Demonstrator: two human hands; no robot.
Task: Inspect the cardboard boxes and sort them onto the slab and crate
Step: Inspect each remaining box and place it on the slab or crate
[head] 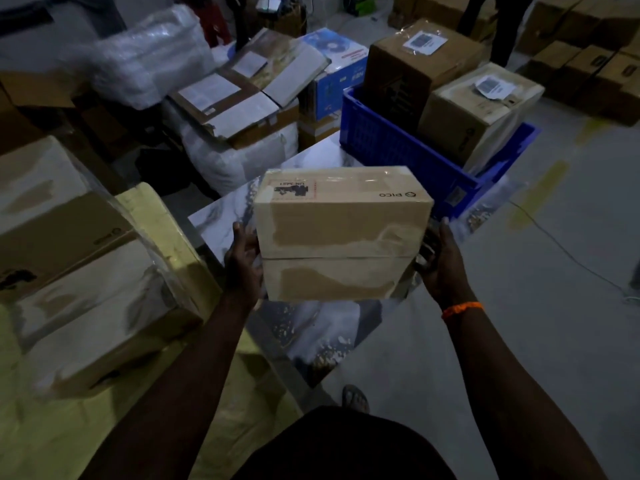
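Observation:
A taped cardboard box [341,233] with a black logo on its top side is held in the air between both hands. My left hand [242,258] presses its left end and my right hand [438,261] holds its right end, fingers partly curled round the edge. The box hangs over a marble-patterned slab [221,216] lying on the floor. Behind the slab stands a blue crate [388,140] with two cardboard boxes in it, a dark one [415,64] and a paler one [474,109].
Plastic-wrapped cardboard boxes [79,265] are stacked on yellow sheeting at my left. More cartons, a white bag and a blue printed box [332,67] crowd the back. Stacked boxes [588,64] line the far right. Grey floor with a thin cable [561,244] lies to the right.

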